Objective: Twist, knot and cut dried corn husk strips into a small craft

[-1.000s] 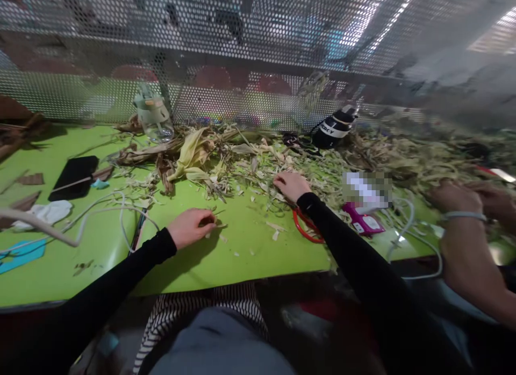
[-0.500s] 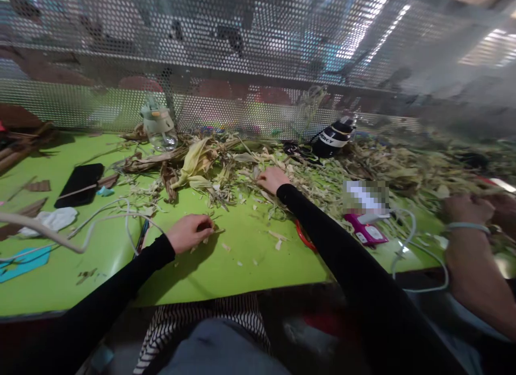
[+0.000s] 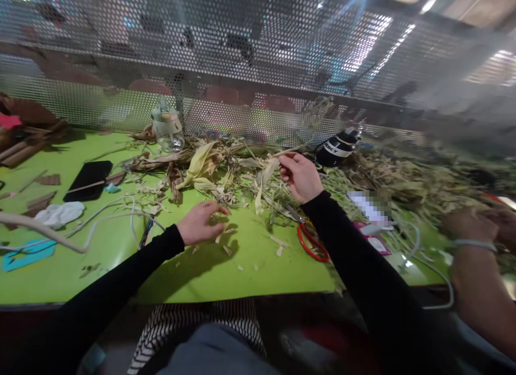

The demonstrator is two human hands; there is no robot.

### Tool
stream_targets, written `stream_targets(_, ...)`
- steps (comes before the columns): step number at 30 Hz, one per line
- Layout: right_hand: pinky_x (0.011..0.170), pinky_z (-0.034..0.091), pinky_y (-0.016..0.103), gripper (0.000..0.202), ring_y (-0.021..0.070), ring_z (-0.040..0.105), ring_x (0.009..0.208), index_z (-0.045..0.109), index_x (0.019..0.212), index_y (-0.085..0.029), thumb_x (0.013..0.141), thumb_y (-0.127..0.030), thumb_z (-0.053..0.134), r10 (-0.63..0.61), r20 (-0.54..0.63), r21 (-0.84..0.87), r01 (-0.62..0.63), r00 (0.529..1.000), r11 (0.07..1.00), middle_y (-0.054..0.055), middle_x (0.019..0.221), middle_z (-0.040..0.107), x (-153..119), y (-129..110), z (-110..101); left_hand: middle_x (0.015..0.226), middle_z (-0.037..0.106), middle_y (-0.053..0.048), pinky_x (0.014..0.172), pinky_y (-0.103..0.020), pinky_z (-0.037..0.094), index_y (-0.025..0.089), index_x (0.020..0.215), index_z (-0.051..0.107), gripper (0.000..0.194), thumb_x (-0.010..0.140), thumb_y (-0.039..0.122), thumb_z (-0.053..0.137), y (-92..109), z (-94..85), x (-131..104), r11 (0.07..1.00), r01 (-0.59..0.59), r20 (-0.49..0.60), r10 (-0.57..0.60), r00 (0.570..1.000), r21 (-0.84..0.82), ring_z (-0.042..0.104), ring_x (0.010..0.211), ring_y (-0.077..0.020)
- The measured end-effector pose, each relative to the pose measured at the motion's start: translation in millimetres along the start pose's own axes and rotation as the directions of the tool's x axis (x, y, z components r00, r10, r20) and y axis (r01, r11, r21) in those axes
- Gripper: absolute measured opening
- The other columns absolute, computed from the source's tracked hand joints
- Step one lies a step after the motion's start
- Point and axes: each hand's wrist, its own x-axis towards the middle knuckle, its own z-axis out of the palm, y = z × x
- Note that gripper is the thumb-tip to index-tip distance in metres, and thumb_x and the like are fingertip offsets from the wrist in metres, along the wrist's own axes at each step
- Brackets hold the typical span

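Observation:
Raised over the scraps, my right hand (image 3: 302,176) is closed, pinching a pale dried corn husk (image 3: 268,172) that hangs to the left of its fingertips. My left hand (image 3: 200,223) hovers low above the green table (image 3: 250,278), thumb and fingers apart, with small husk bits (image 3: 227,250) beneath. A larger yellow husk (image 3: 201,163) lies beyond the left hand among dry plant shreds. Scissors with red handles (image 3: 312,253) rest below my right forearm, their blades partly covered by scraps.
A clear bottle (image 3: 171,133) and a dark bottle (image 3: 336,149) stand toward the perforated metal screen (image 3: 242,58). At left lie a black phone (image 3: 88,180), a white tissue (image 3: 60,215) and a cable. A co-worker's hand (image 3: 470,224) is at right, by more husks.
My right hand has lifted off the pile and shifted right, bringing up a husk. My left hand has opened its fingers and moved slightly right and up. More of the red scissor handles shows.

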Motion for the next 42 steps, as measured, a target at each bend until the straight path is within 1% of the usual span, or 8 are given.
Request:
stream_targets(3, 0.039, 0.026, 0.017, 0.019, 0.0041, 0.041, 0.047, 0.055, 0.071, -0.017, 0.066, -0.029, 0.069, 0.035, 0.073, -0.027, -0.034, 0.997, 0.999, -0.005, 0.059, 0.047, -23, 7, 15, 0.105, 0.063, -0.010, 0.085, -0.038, 0.044, 0.015, 0.108, 0.057, 0.045, 0.080, 0.049, 0.048, 14, -3.5, 15, 0.958, 0.026, -0.174, -0.079, 0.982, -0.287, 0.057, 0.095, -0.0202)
stream_targets(8, 0.041, 0.026, 0.019, 0.023, 0.0057, 0.040, 0.048, 0.055, 0.074, -0.018, 0.068, -0.037, 0.067, 0.071, 0.113, -0.039, -0.067, 0.991, 0.997, -0.005, 0.059, 0.047, -52, 20, 29, 0.076, 0.065, -0.004, 0.071, -0.028, 0.047, 0.012, 0.085, 0.062, 0.034, 0.071, 0.042, 0.063, 28, 10.0, 40, 0.751, 0.070, -0.038, -0.125, 0.991, -0.657, 0.057, 0.068, -0.0119)
stream_targets(18, 0.043, 0.027, 0.021, 0.032, 0.0063, 0.034, 0.047, 0.054, 0.061, -0.018, 0.071, -0.045, 0.065, 0.090, 0.268, -0.265, -0.016, 0.959, 0.964, -0.006, 0.051, 0.039, -61, 46, 22, 0.072, 0.064, 0.001, 0.073, -0.025, 0.046, 0.012, 0.077, 0.061, 0.014, 0.066, 0.018, 0.065, 28, 22.1, 38, 0.604, 0.166, 0.102, -0.140, 0.985, -0.779, 0.055, 0.065, -0.0075)
stream_targets(22, 0.040, 0.026, 0.020, 0.028, 0.0062, 0.036, 0.044, 0.056, 0.064, -0.018, 0.068, -0.043, 0.067, 0.132, 0.157, -0.192, -0.101, 0.979, 0.976, -0.006, 0.052, 0.044, -39, 57, 6, 0.075, 0.066, -0.002, 0.072, -0.027, 0.048, 0.012, 0.084, 0.061, 0.017, 0.070, 0.023, 0.062, 24, 17.2, 32, 0.733, 0.190, 0.122, -0.146, 0.982, -0.653, 0.058, 0.066, -0.0096)
stream_targets(26, 0.038, 0.028, 0.021, 0.031, 0.0086, 0.037, 0.042, 0.049, 0.063, -0.022, 0.072, -0.050, 0.058, 0.065, -0.089, -0.104, -0.074, 0.994, 0.992, -0.005, 0.050, 0.044, 6, 55, -39, 0.085, 0.069, -0.005, 0.075, -0.029, 0.049, 0.015, 0.091, 0.062, 0.025, 0.076, 0.034, 0.057, 11, 3.0, 28, 0.901, 0.130, -0.054, -0.168, 0.984, -0.414, 0.061, 0.074, -0.0139)
stream_targets(30, 0.040, 0.035, 0.023, 0.039, 0.0105, 0.041, 0.044, 0.043, 0.059, -0.023, 0.078, -0.058, 0.046, 0.073, -0.126, -0.064, -0.082, 0.989, 0.995, 0.000, 0.052, 0.052, 27, 58, -67, 0.089, 0.068, -0.003, 0.077, -0.029, 0.048, 0.018, 0.090, 0.063, 0.022, 0.080, 0.033, 0.050, -14, -6.4, 35, 0.984, 0.124, -0.212, -0.149, 0.966, -0.126, 0.061, 0.078, -0.0153)
stream_targets(38, 0.051, 0.047, 0.024, 0.020, 0.0121, 0.058, 0.058, 0.066, 0.087, -0.019, 0.075, -0.034, 0.061, 0.242, 0.340, -0.363, -0.110, 0.909, 0.925, 0.004, 0.082, 0.069, 3, 92, 29, 0.134, 0.049, -0.009, 0.103, -0.037, 0.032, 0.017, 0.122, 0.052, 0.048, 0.079, 0.004, 0.034, -58, -6.9, 48, 0.924, 0.073, -0.337, 0.063, 0.939, 0.375, 0.048, 0.117, -0.0213)
stream_targets(42, 0.086, 0.046, 0.034, 0.023, 0.0220, 0.059, 0.100, 0.065, 0.097, -0.016, 0.075, -0.019, 0.059, 0.120, 0.267, -0.690, 0.103, 0.956, 0.717, 0.012, 0.108, 0.065, 25, 103, 62, 0.134, 0.048, -0.009, 0.100, -0.039, 0.034, 0.017, 0.112, 0.059, 0.042, 0.080, 0.004, 0.035, -67, -3.6, 48, 0.891, 0.114, -0.268, 0.009, 0.963, 0.439, 0.045, 0.117, -0.0244)
